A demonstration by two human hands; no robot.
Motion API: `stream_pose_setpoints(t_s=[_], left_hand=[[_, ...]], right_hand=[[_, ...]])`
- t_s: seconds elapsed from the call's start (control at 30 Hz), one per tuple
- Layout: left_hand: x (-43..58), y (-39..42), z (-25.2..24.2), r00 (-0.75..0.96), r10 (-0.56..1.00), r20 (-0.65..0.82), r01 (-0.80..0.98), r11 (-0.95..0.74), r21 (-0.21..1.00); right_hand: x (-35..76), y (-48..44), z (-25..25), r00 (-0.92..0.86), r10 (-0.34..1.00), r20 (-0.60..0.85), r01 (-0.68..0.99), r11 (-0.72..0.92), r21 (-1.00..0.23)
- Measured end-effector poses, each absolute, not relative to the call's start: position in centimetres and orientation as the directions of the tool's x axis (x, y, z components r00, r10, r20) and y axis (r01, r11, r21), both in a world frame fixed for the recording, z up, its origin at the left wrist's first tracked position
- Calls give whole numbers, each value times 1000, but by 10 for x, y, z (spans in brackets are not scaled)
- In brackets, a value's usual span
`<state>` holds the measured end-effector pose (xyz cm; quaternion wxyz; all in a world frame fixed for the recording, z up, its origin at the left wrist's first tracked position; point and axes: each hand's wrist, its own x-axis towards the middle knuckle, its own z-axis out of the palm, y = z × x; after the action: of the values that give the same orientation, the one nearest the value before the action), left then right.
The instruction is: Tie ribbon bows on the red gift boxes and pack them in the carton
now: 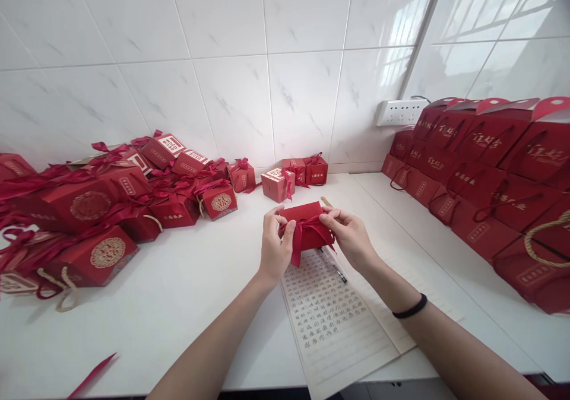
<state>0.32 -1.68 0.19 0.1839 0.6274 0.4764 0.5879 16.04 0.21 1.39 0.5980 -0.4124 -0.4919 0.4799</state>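
Between my two hands is a small red gift box (312,211), held above an open notebook. A dark red ribbon (299,248) is tied across its front in a bow, with its tails hanging down. My left hand (276,243) pinches the ribbon and the box at the left side. On the right, my right hand (350,234) pinches the bow's other side between thumb and fingers. Under the box lies the notebook (329,317), its page covered in handwriting. A pen (336,267) rests on that page, its upper end hidden behind the box.
Many ribboned red boxes (102,198) are heaped at the left. A few small boxes (278,184) stand by the tiled wall. Stacked red boxes (485,180) line the right side, near a white power strip (401,113). A loose ribbon piece (92,376) lies at the front left.
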Motion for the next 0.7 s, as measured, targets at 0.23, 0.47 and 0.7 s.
stream_pose_setpoints(t_s=[0.23, 0.47, 0.7], left_hand=[[1, -15, 3, -128, 811, 571, 391, -488, 780], [-5, -11, 3, -147, 837, 527, 346, -456, 820], [-9, -8, 6, -144, 827, 543, 368, -465, 805]], right_hand=[[163, 1, 11, 33, 962, 271, -93, 273, -958], [157, -21, 11, -381, 232, 895, 500, 866, -12], [145, -21, 3, -594, 228, 771, 530, 832, 163]])
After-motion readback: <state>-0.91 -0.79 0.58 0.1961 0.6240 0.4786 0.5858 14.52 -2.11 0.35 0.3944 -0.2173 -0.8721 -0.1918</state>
